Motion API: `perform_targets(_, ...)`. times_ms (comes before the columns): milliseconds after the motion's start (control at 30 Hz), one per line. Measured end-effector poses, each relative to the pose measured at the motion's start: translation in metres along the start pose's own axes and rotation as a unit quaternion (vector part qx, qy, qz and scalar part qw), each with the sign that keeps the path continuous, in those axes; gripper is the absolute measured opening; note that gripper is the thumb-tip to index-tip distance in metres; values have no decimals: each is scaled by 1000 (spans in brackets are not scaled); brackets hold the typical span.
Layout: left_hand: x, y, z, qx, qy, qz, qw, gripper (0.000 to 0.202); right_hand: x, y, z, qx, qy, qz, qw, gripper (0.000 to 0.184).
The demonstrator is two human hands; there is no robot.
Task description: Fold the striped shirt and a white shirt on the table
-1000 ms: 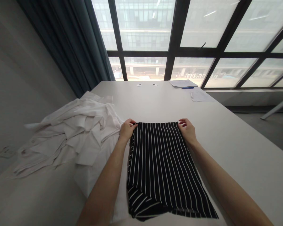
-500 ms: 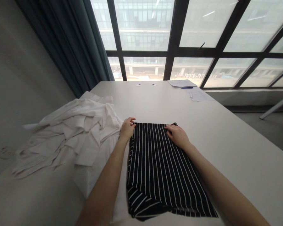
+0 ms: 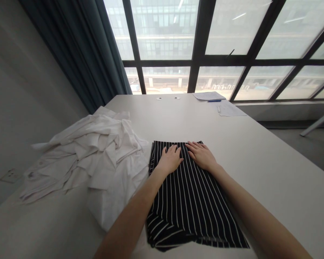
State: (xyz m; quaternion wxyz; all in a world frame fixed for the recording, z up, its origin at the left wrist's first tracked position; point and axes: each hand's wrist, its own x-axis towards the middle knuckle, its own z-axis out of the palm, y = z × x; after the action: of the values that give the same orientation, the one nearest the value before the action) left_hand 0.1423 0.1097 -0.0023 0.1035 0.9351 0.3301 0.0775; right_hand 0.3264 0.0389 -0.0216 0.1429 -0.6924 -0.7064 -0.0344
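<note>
A folded black garment with thin white stripes (image 3: 189, 205) lies on the white table (image 3: 272, 165) in front of me. My left hand (image 3: 170, 159) rests flat on its far part, fingers stretched out and slightly apart. My right hand (image 3: 202, 154) lies flat right beside it, fingers pointing toward the far left corner. Both palms press on the cloth and neither grips anything. The garment's near edge is bunched and uneven.
A heap of white shirts (image 3: 91, 158) covers the table's left side, touching the striped garment's left edge. Papers (image 3: 229, 109) and a blue pen (image 3: 214, 100) lie at the far end by the window. Dark curtains (image 3: 78, 54) hang at the left.
Both hands let go of the garment's far corners. The right hand moved in first, then the left, and both now lie flat side by side on the cloth.
</note>
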Motion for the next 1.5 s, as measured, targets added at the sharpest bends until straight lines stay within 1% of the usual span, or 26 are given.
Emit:
perform_targets(67, -1, -2, 4, 5, -17, 0, 1000, 51, 0, 0, 0, -4, -1, -2, 1000, 45)
perform_targets(200, -1, -11, 4, 25, -36, -3, 999, 58, 0, -1, 1, -12, -4, 1, 1000, 46)
perform_targets(433, -3, -21, 5, 43, -29, -21, 998, 69, -3, 3, 4, -25, -8, 11, 1000, 48)
perform_targets(600, -9, -37, 1, 56, -20, -47, 997, 71, -9, 4, 3, -23, -6, 47, 999, 51)
perform_targets(733, -15, -51, -3, 74, -38, -68, 994, 72, -13, 5, 0, -31, -39, 79, 996, 56)
perform_targets(867, -19, -56, -5, 99, -47, -78, 991, 75, -15, 6, -3, -30, -70, 110, 991, 60)
perform_targets(1033, -23, -57, -3, 119, -28, -68, 990, 73, -18, 11, -4, -14, -82, 131, 988, 62)
perform_targets(1133, -25, -58, 0, 124, 14, -59, 990, 66, -19, 13, -5, -27, -77, 128, 988, 62)
perform_targets(1200, -25, -58, 1, 130, 45, -54, 989, 61, -20, 9, -7, -58, -57, 125, 989, 59)
perform_targets(1267, -26, -57, -1, 139, 70, -46, 987, 57, -22, 2, -11, -96, -25, 116, 988, 55)
perform_targets(1367, -31, -46, -6, 158, 90, -11, 983, 48, -30, -17, -17, -114, 7, 68, 991, 49)
perform_targets(1433, -39, -33, -8, 158, 88, 31, 983, 43, -37, -32, -18, -99, 5, 30, 995, 47)
perform_targets(1500, -49, -19, -6, 138, 72, 62, 986, 43, -45, -45, -16, -81, -6, 8, 997, 46)
